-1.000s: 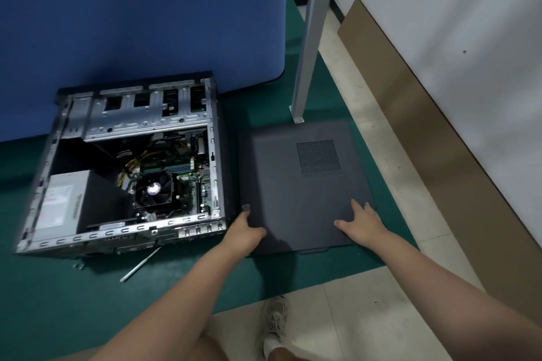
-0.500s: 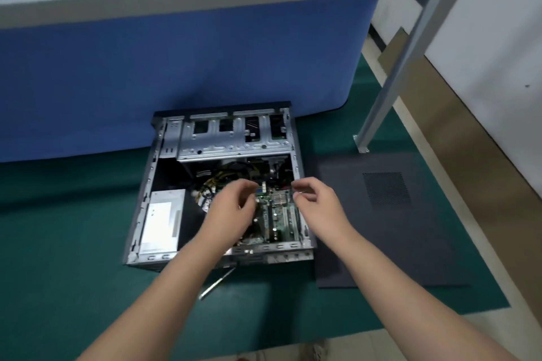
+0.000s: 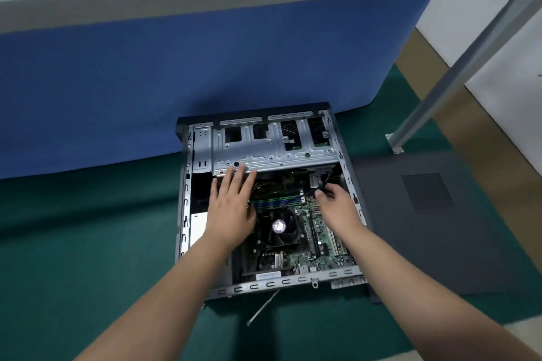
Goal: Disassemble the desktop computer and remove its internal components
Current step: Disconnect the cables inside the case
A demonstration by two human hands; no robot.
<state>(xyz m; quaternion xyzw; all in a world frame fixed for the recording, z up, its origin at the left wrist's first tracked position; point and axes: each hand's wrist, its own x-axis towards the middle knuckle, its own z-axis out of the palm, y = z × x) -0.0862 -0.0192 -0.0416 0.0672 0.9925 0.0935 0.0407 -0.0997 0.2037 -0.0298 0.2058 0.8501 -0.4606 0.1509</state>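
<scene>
I see the green mat (image 3: 73, 243) on the floor, blue panel (image 3: 176, 82) standing along its far edge. The open computer case (image 3: 183, 214) lies on its side at the mat's far middle, back against the panel. Inside the case, left side: a white-labelled power supply (image 3: 197, 227), mostly hidden by my forearm. My left hand (image 3: 230, 211) lies flat, fingers straight and spread wide, fingertips touching the near lip of the metal drive cage (image 3: 272, 149) along the case's far side; it holds nothing. Middle: the cooling fan (image 3: 280, 227) sits on the green circuit board (image 3: 315, 246), memory sticks (image 3: 278, 201) just beyond the fan. My right hand (image 3: 337, 208) is in the far right corner of the case, fingers curled narrow, pinching a black cable (image 3: 319, 189) near a grey connector; exact grip partly hidden. A screwdriver (image 3: 262, 308) lies on the mat just beside the case's near edge. Right of the case, the dark side panel (image 3: 425, 228) lies flat at the mat's right edge, vent grille up. A grey table leg (image 3: 457, 73) stands beyond it.
</scene>
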